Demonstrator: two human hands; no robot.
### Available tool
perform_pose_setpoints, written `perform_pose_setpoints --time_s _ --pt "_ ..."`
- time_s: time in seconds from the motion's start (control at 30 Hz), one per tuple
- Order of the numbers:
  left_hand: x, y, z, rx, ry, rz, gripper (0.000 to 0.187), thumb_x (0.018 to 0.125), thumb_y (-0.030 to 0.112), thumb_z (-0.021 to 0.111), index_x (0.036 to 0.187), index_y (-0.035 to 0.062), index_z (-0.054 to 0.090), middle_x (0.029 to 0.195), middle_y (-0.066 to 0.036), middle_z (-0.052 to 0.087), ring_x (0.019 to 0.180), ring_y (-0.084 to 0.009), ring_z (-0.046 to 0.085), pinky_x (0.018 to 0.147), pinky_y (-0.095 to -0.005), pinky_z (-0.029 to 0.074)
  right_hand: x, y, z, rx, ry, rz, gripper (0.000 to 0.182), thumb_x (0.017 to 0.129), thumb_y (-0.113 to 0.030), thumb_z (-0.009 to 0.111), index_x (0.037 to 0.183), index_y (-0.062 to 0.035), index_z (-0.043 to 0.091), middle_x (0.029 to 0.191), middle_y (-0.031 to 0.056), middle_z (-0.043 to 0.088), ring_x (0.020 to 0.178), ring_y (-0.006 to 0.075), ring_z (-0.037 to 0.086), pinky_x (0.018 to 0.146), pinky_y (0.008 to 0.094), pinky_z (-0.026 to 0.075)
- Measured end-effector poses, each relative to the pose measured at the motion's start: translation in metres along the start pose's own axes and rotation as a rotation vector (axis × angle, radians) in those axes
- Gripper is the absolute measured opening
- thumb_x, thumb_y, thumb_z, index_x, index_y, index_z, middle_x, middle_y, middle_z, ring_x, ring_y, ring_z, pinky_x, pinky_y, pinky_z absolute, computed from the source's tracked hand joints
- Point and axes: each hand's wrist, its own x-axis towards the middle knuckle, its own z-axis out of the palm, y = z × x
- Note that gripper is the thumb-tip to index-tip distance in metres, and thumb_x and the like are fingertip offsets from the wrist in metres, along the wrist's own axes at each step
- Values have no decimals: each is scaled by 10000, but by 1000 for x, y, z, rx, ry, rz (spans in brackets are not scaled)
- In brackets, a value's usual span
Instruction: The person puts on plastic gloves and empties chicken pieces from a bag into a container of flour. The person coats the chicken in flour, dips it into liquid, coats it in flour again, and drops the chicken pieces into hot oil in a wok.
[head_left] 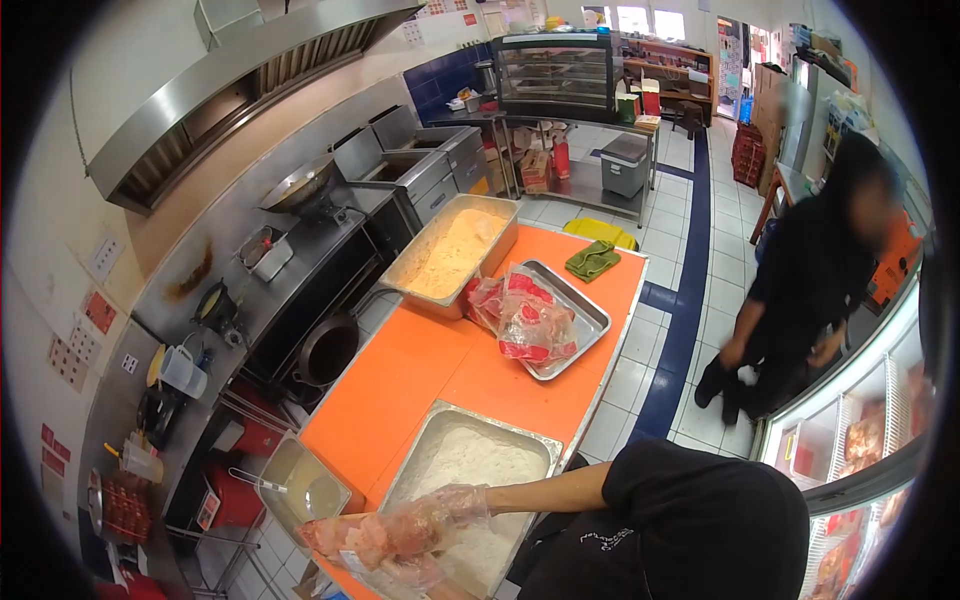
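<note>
Raw pinkish meat [370, 537], partly in clear plastic, is held between my gloved hands at the bottom of the view. My right hand [462, 506] wears a clear plastic glove and rests against the meat's right end. Below it, my left hand [412, 572], also gloved, supports the meat from underneath; its fingers are partly hidden. Under and beside the hands is a metal tray of white flour [549, 452]. To the left stands a metal container [272, 468] with pale liquid and a wire-handled strainer [322, 497].
On the orange table [395, 375] are a deep tray of orange-tinted powder [450, 250], red-printed plastic bags [537, 320] on a metal tray [592, 318], and a green cloth [593, 260]. A person in black [815, 270] stands at right beside a glass-door fridge [850, 440].
</note>
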Motion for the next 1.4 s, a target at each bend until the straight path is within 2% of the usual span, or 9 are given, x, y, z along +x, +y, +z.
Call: perform_pose_setpoints --time_s 0.17,0.27,0.33,0.57,0.73,0.9,1.0,1.1,1.4 --pt "6 1 -4 -3 -13 -4 391 972 497 587 1124 138 564 975 -26 517 804 -162 499 667 -312 409 14 5 -7 78 -226 -7 614 969 -376 714 1473 -82 522 1328 100 664 1178 182 664 895 309 592" --pt "7 -1 -7 -4 -13 -15 383 971 500 587 1115 145 563 960 -18 512 784 -154 495 647 -306 406 24 26 -27 123 -172 15 651 936 -369 743 1478 -87 521 1292 91 666 1079 167 686 824 301 600" --pt "9 -2 -9 -3 -14 -22 378 971 501 587 1109 150 562 950 -13 509 771 -149 492 634 -303 404 17 7 -27 -369 -137 106 638 934 -347 728 1477 -90 516 1115 31 665 692 55 568 496 275 456" --pt "14 -12 -11 -18 -30 -63 362 968 506 588 1087 166 561 914 5 498 724 -131 483 588 -290 397 26 7 -30 -478 -136 -199 499 919 -305 701 1339 -69 574 1027 39 659 639 69 563 456 240 432" --pt "37 -35 -45 -176 -188 -176 350 967 510 588 1072 177 560 889 17 490 690 -118 477 554 -281 393 41 35 -42 -943 128 -453 415 930 -335 693 1225 -57 603 1050 88 667 864 160 630 741 325 540" --pt "54 -28 -63 -1328 -751 -750 175 956 362 665 950 212 576 804 91 526 681 -60 499 544 -260 419 32 36 -60 -417 -18 -68 738 886 -408 775 1451 -33 482 1298 87 628 1200 181 576 1024 347 505" --pt "53 -7 -29 -1476 -463 -461 89 970 247 666 992 194 597 907 69 621 799 -70 588 588 -259 482 38 24 -54 -434 -110 45 760 897 -401 760 1477 -9 464 1281 82 633 1224 173 564 1037 332 492" --pt "18 -5 -11 -181 302 54 170 985 297 647 1081 159 619 962 14 645 850 -126 640 653 -302 566 32 4 -29 -490 -129 87 594 915 -364 720 1358 -6 553 1208 61 652 1142 159 588 972 321 506" --pt "26 -17 -67 -365 12 77 454 1020 383 583 1343 70 524 1232 -80 605 1083 -240 647 932 -395 587 55 18 -25 -508 -83 -15 385 886 -346 708 1144 -71 634 996 12 651 939 115 600 801 289 527"
